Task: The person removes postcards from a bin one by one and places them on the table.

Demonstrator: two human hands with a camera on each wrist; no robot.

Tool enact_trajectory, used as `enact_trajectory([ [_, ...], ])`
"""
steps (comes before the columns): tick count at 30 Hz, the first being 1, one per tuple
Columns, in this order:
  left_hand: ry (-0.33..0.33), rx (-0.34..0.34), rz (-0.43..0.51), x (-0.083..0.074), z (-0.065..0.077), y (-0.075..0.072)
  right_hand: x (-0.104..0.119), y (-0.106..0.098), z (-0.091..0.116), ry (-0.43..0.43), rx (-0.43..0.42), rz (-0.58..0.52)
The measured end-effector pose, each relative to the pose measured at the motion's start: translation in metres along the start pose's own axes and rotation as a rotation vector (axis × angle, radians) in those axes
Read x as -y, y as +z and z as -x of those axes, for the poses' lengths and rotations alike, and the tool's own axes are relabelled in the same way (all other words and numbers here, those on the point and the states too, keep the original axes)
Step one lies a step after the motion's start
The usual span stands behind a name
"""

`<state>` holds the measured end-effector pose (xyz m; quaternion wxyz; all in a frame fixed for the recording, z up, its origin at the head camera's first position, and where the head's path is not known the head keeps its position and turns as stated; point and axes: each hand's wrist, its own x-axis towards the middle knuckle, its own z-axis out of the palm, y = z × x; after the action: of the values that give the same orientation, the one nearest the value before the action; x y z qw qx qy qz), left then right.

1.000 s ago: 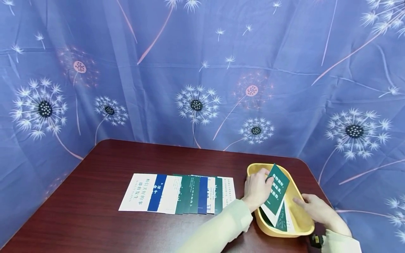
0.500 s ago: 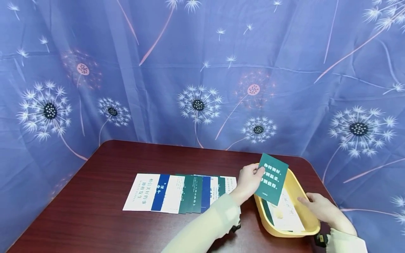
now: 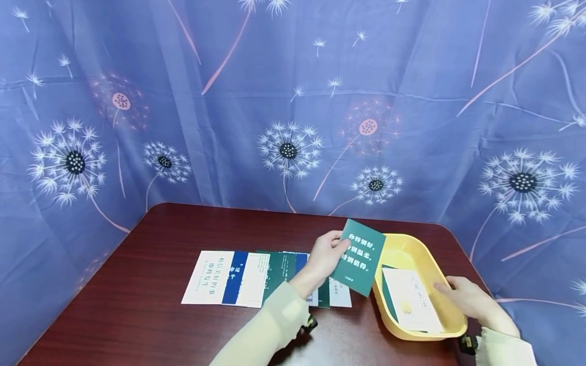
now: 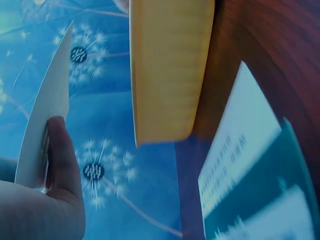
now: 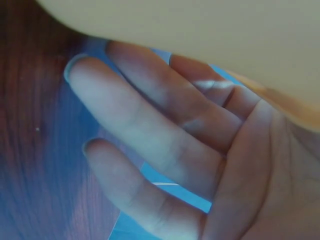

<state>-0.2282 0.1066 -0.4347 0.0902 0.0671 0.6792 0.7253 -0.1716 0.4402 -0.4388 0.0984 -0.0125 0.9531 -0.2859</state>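
My left hand (image 3: 322,257) pinches a green card (image 3: 361,269) with white lettering, thumb on its front, raised between the card row and the yellow basin. In the left wrist view the card (image 4: 47,115) shows nearly edge-on, its pale back towards the camera. My right hand (image 3: 473,300) holds the right side of the yellow basin (image 3: 441,284), thumb over the rim. Its fingers (image 5: 145,125) extend along the outside, under the wall, in the right wrist view. A white card (image 3: 414,305) lies in the basin over a green one (image 3: 389,295).
White, blue and green cards (image 3: 201,284) overlap in a row across the middle of the dark red-brown table (image 3: 137,284); my left forearm hides part of it. Behind the table hangs a blue curtain (image 3: 238,127) with dandelion prints.
My left hand has lifted the green card out of the basin and carried it left, towards the card row. The white card in the basin has come into full view. My right hand stays at the rim.
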Motion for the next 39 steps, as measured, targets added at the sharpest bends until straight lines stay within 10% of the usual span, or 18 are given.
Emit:
enact_trajectory([
  [9,-0.007,-0.035,-0.071,0.027,0.025,-0.064,-0.002,0.001,0.000,-0.002,0.016,-0.038],
  [23,-0.034,-0.126,-0.113,0.017,0.038,-0.140,-0.002,0.000,-0.002,0.009,0.031,-0.031],
  [39,-0.078,-0.304,0.074,0.005,0.054,-0.220,-0.005,0.000,-0.004,0.016,0.027,-0.005],
])
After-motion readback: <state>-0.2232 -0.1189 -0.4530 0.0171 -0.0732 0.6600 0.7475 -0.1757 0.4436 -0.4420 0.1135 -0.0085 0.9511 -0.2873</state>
